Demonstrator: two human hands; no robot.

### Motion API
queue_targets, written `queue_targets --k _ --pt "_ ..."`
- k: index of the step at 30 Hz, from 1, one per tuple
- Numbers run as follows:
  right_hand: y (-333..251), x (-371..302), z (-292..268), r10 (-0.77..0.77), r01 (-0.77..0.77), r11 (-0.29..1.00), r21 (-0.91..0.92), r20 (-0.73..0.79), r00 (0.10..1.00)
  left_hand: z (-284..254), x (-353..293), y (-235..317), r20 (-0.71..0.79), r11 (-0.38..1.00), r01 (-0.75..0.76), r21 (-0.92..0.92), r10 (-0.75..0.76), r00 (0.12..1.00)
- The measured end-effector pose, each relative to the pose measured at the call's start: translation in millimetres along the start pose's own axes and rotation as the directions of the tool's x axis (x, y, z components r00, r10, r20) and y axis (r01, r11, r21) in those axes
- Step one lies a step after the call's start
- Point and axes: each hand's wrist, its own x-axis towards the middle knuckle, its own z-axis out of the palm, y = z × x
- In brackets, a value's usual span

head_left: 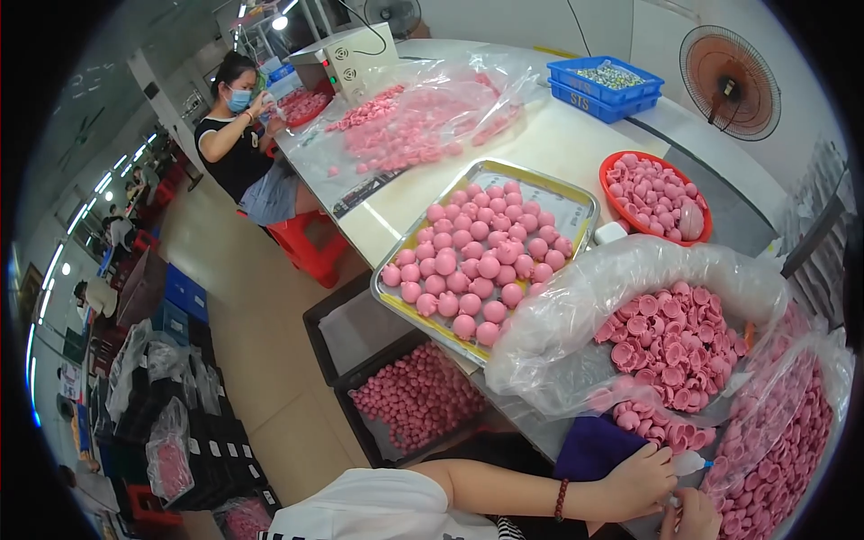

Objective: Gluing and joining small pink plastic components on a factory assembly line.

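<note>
At the lower right my two hands work close together above the table edge. My left hand (pixel 637 484), with a dark red bead bracelet on its wrist, is closed at a small white squeeze bottle (pixel 688 463) with a blue tip, which sticks out past its fingers. Just below it, my right hand (pixel 695 517) has its fingers pinched together; what they hold is too small and hidden to name. Pink half shells (pixel 661 427) lie right beyond the hands. A dark purple cloth (pixel 589 447) is beside my left hand.
A metal tray (pixel 583 214) holds round pink balls. Clear plastic bags (pixel 558 328) of pink shells cover the right side. Beyond stand a red basket (pixel 610 191), blue trays (pixel 594 110) and a fan (pixel 729 83). A black crate (pixel 360 430) stands below; a masked person (pixel 236 144) sits far left.
</note>
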Motion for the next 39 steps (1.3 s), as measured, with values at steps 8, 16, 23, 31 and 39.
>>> queue_targets --k 8,16,23,31,39 --pt "2.1 -1.7 4.8 -0.033 0.036 0.999 0.035 -0.073 0.997 2.3 -0.1 0.8 0.014 1.000 0.009 0.008 -0.009 1.000" --pt "-4.3 -4.6 3.7 0.043 -0.043 0.996 -0.083 -0.003 0.999 1.8 0.4 0.1 0.050 1.000 0.020 0.012 -0.020 0.999" --pt "-1.9 -12.1 20.3 0.078 -0.079 0.997 -0.021 -0.013 0.997 1.4 -3.2 0.6 -0.002 0.999 -0.006 0.032 0.006 1.000" --pt "6.4 -39.2 50.4 0.306 -0.058 0.855 0.515 -0.410 0.859 -42.1 1.4 -6.8 0.027 0.927 -0.085 -0.365 0.102 0.994" --pt "-9.7 -61.5 87.3 0.404 -0.075 0.779 0.622 -0.406 0.820 -216.6 48.8 -95.2 0.102 0.951 0.277 -0.139 -0.264 0.959"
